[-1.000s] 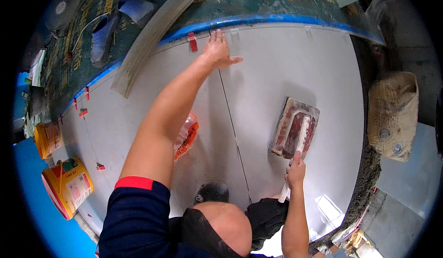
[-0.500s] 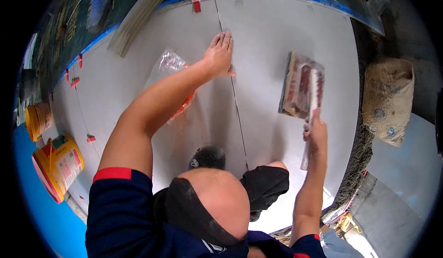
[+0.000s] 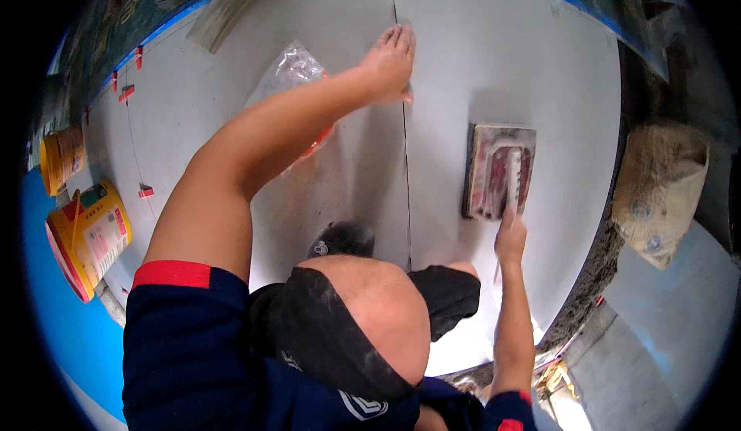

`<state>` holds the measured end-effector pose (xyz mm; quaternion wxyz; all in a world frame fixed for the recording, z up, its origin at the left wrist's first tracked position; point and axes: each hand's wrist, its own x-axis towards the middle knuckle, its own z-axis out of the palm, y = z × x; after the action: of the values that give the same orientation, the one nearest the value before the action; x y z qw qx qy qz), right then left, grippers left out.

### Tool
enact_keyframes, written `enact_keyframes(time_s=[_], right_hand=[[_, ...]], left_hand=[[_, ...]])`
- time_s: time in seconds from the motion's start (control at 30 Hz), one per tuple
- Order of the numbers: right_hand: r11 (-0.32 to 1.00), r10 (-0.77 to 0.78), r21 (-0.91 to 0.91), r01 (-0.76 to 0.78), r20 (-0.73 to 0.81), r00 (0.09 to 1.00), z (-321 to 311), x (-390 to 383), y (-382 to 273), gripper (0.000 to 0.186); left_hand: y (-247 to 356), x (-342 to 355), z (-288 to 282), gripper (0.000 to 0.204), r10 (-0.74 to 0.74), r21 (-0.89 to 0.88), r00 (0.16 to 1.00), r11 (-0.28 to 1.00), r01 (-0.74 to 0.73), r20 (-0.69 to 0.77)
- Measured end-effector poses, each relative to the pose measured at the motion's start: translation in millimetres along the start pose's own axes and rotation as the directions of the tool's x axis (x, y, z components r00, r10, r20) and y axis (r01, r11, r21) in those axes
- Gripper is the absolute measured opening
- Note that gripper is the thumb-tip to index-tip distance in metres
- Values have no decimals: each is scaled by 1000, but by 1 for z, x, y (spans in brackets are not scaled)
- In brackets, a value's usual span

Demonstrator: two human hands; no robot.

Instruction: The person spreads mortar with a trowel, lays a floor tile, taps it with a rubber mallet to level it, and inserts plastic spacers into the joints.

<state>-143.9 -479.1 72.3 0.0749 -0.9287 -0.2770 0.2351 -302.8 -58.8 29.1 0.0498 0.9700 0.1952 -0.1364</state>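
My right hand (image 3: 510,240) is wrapped round the pale handle of a tile beater (image 3: 486,172). Its flat rectangular head is dusty and reddish, with a dark pad beneath. The head lies over the right-hand large grey tile (image 3: 571,122); whether it touches cannot be told. My left hand (image 3: 394,62) rests palm down, fingers stretched out, across the dark joint between this tile and the left grey tile (image 3: 324,14). Under my left forearm lies a clear plastic bag (image 3: 297,67) with something orange-red in it, partly hidden by the arm.
Red tile wedges (image 3: 146,192) sit along the left joint and far edge. Yellow buckets (image 3: 91,238) stand at the left. A pale curved strip (image 3: 231,6) lies at the far left. A dusty paper sack (image 3: 660,192) is at the right, beyond dark, rough mortar (image 3: 583,296).
My right hand has brought the tile beater nearer to me, its head now squarer to the joint. My left hand stays flat on the joint. The whole view has shifted slightly.
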Motion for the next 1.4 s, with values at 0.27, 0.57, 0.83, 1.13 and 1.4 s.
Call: enact_keyframes(time_s=[0.27,0.57,0.83,1.13,1.4], right_hand=[[934,153,308,-179,107,982,-13,77,-69,76],[739,276,575,-352,219,936,-85,41,-116,64],[633,-204,710,309,-232,951,-204,-14,-177,60],[970,13,243,-27,59,998,-33,163,-116,65],[746,241,602,-285,156,958,-28,140,-115,64]], left_hand=[[11,-18,14,112,-144,-34,988,989,146,62],[40,-32,0,110,-203,-62,973,976,211,110],[31,-51,8,109,-221,-235,971,943,236,90],[34,-35,16,112,-239,-152,970,958,244,50],[26,2,-3,113,-207,-135,954,962,239,215]])
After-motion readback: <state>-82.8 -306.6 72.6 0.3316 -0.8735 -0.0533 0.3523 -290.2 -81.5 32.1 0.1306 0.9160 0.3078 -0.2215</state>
